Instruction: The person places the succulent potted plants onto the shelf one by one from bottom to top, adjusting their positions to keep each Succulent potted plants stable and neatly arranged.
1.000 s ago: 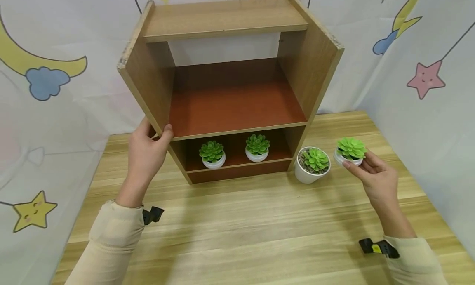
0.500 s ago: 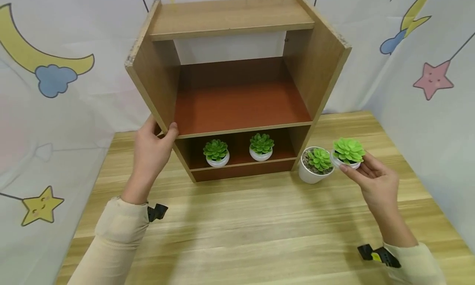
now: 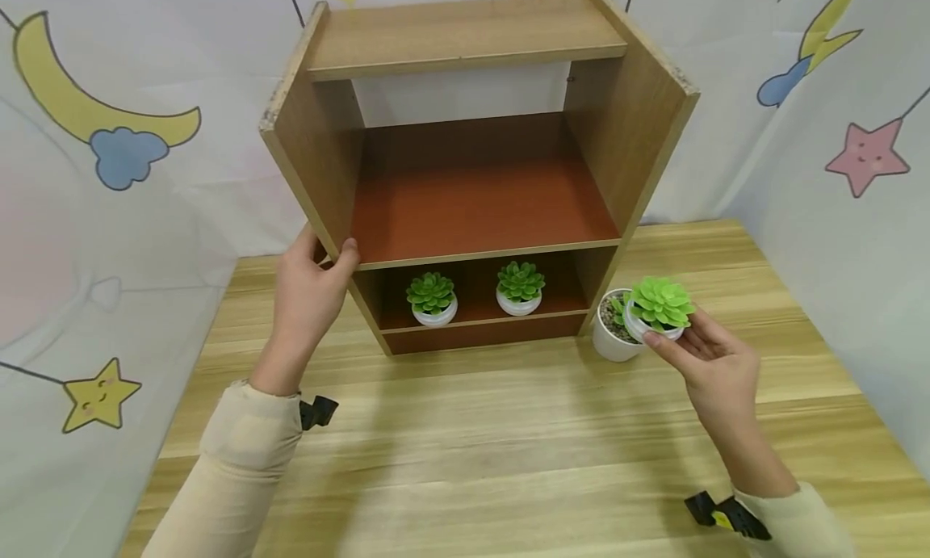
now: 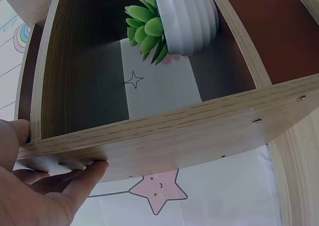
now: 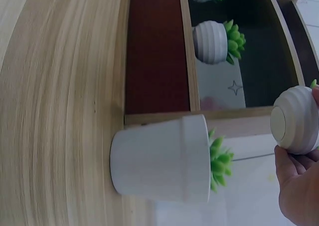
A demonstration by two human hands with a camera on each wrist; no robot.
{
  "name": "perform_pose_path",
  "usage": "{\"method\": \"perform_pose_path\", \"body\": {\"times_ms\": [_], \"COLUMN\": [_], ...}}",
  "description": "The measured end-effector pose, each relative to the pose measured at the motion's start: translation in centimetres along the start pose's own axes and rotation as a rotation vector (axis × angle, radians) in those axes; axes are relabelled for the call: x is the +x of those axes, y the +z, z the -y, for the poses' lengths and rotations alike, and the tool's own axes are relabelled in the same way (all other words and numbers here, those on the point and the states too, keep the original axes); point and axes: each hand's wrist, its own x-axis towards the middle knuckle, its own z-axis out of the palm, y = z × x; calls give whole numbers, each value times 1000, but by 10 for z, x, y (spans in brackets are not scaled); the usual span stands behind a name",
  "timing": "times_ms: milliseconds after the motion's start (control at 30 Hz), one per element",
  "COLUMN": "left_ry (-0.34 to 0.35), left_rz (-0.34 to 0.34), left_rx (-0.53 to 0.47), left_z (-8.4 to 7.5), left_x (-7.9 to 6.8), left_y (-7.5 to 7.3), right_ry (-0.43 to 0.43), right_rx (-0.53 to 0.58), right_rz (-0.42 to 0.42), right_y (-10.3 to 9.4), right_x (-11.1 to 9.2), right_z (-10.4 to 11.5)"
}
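My right hand [image 3: 715, 372] holds a small potted succulent [image 3: 663, 301], its white ribbed pot pinched between thumb and fingers. It is in the air in front of a larger white flowerpot [image 3: 612, 346] and partly hides the green plant in it. In the right wrist view, the underside of the held pot faces the camera. On the other side, my left hand [image 3: 311, 295] grips the left panel of a wooden shelf [image 3: 472, 207], thumb at the front edge and fingers outside. Two more potted succulents [image 3: 432, 295] [image 3: 520, 283] stand in its low compartment.
The shelf stands upright on a wood-grain table [image 3: 494, 445]. Its red-brown middle board [image 3: 465, 219] lies above the compartment with the succulents. White cloth [image 3: 196, 219] printed with moons and stars hangs behind and at both sides.
My right hand has moved left with the succulent, from beside the larger flowerpot to partly in front of it. My left hand keeps its grip on the shelf. The view has shifted slightly.
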Motion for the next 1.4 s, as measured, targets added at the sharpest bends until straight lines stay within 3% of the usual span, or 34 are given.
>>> {"method": "perform_pose_path", "body": {"times_ms": [567, 900, 1400], "left_ry": [5, 6, 11], "left_rz": [10, 5, -4], "left_rx": [-17, -41, -39], "left_z": [1, 1, 2], "left_x": [0, -1, -1], "left_y": [0, 0, 1], "right_ry": [-60, -153, -259], "right_rx": [-5, 54, 36], "right_rz": [40, 107, 80], "right_y": [37, 64, 95], "right_x": [-11, -10, -2], "right_z": [13, 21, 26]}}
